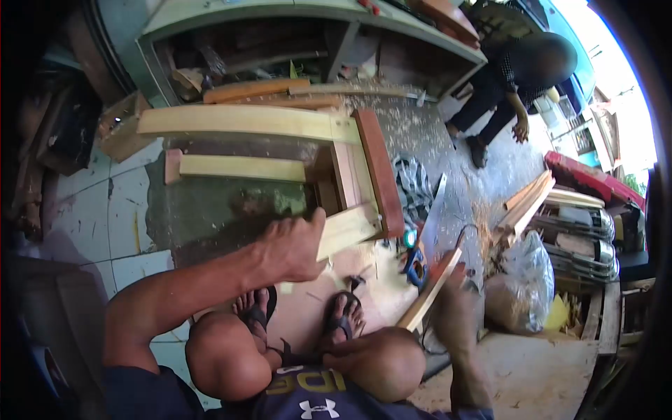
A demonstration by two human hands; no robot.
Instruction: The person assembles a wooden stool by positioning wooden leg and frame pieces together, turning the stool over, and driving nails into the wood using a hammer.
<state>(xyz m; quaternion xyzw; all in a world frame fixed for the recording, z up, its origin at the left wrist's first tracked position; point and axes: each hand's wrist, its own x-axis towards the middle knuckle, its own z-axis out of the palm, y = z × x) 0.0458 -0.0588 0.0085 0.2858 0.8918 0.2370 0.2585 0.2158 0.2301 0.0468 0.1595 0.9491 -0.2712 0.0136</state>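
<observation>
A wooden frame (255, 120) with pale rails and a red-brown end piece (379, 171) lies on the floor in front of me. My left hand (294, 245) is closed around the frame's near pale rail (350, 229). To the right, my right hand (453, 290) is smeared by motion. It appears closed on a narrow wooden strip (428, 297), which slants down toward my right knee; the exact grip is blurred. A handsaw (432, 213) with a blue handle lies between the frame and my right hand.
A workbench (308, 12) with open shelves stands behind the frame. At the right are a plastic bag (525, 280) of shavings and stacked wood strips (525, 203). Another person (500, 91) bends forward at the upper right. A wooden box (124, 126) sits at the left.
</observation>
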